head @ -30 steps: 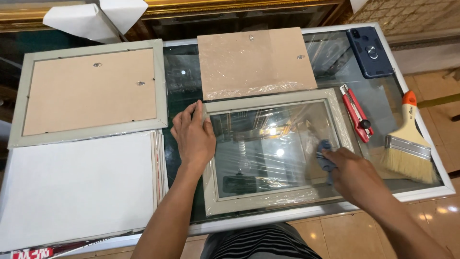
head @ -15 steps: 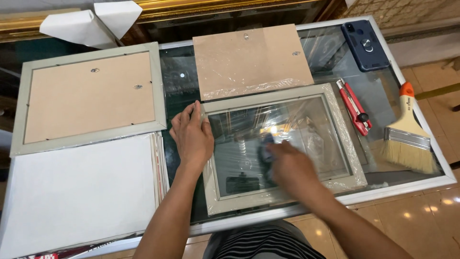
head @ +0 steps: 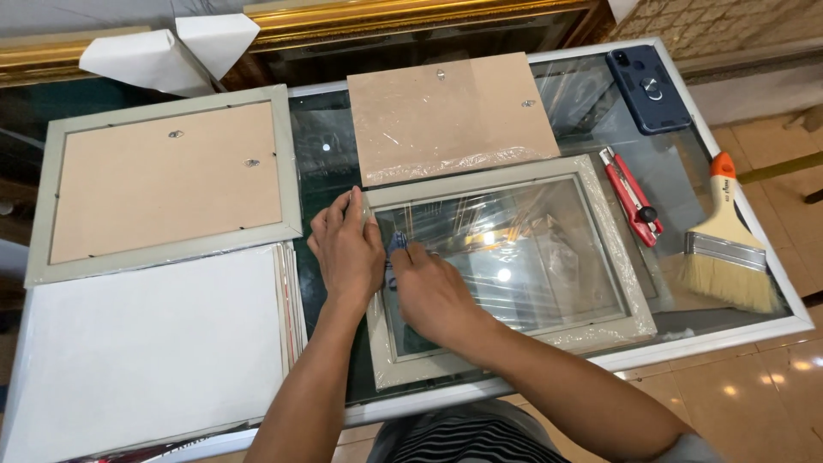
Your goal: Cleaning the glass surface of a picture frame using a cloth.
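Left hand flat and open on the left edge of the grey frame in the middle, right hand closed on a blue cloth: pushing too hard could crack the glass.

light: bright, even, overhead | glare: spots on frame glass | focus: sharp | blur: none
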